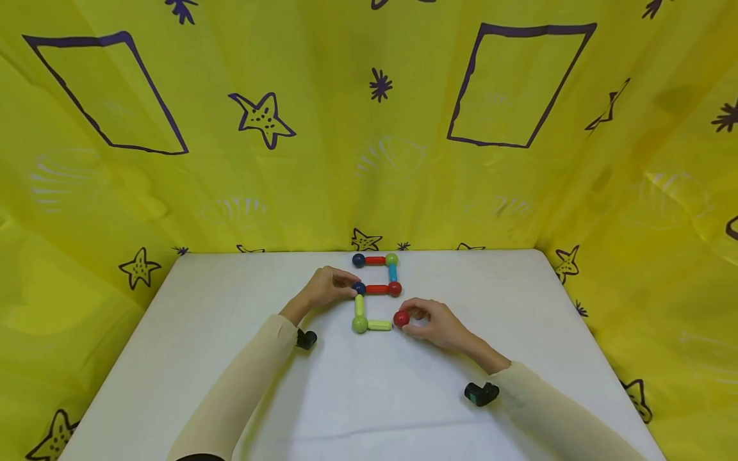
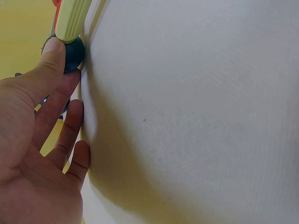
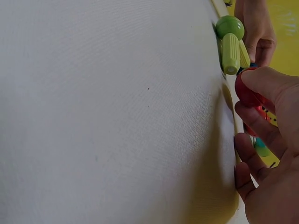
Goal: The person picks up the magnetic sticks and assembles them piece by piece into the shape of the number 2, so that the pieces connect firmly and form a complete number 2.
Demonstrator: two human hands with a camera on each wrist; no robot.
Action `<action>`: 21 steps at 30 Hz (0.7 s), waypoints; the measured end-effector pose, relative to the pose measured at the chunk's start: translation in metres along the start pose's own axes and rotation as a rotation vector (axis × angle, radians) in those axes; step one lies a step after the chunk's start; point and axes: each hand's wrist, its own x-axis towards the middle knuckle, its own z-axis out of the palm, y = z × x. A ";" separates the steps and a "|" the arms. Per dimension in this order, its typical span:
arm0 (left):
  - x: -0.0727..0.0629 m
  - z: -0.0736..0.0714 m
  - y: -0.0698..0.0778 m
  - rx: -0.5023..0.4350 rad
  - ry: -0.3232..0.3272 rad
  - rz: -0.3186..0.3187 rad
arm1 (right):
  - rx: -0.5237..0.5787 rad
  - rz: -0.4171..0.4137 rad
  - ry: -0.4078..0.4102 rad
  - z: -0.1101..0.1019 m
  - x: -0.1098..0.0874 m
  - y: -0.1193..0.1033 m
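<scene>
Coloured balls and short rods lie joined in a stepped line on the white table. My left hand (image 1: 328, 286) pinches a dark blue ball (image 2: 74, 55) between thumb and fingers. From that ball a red rod (image 1: 377, 290) runs right to a red ball (image 1: 394, 289), and a yellow-green rod (image 1: 360, 305) runs down to a green ball (image 1: 360, 324). Another yellow-green rod (image 3: 231, 53) sticks out right from the green ball, its end free. Just off that end, my right hand (image 1: 436, 323) pinches a second red ball (image 3: 247, 88), with a small gap between them.
Farther back, a blue rod (image 1: 393, 273) links the red ball to a light green ball (image 1: 392, 259), then a red rod (image 1: 375, 260) and a dark blue ball (image 1: 359, 260). Yellow patterned cloth (image 1: 323, 179) hangs behind the white table (image 1: 369, 397) and at its sides.
</scene>
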 end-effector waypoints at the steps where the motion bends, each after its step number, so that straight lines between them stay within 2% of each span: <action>1: 0.000 0.000 0.000 0.000 -0.001 -0.001 | -0.005 -0.002 -0.001 0.000 0.000 0.000; 14: -0.002 -0.002 0.004 0.021 -0.010 0.020 | -0.044 0.009 -0.030 0.003 -0.002 -0.002; 16: -0.004 -0.002 0.005 0.035 -0.001 0.040 | -0.045 0.016 -0.031 0.003 -0.002 -0.002; 21: -0.012 0.000 0.015 0.068 0.056 0.135 | -0.045 0.028 -0.046 0.001 -0.002 0.000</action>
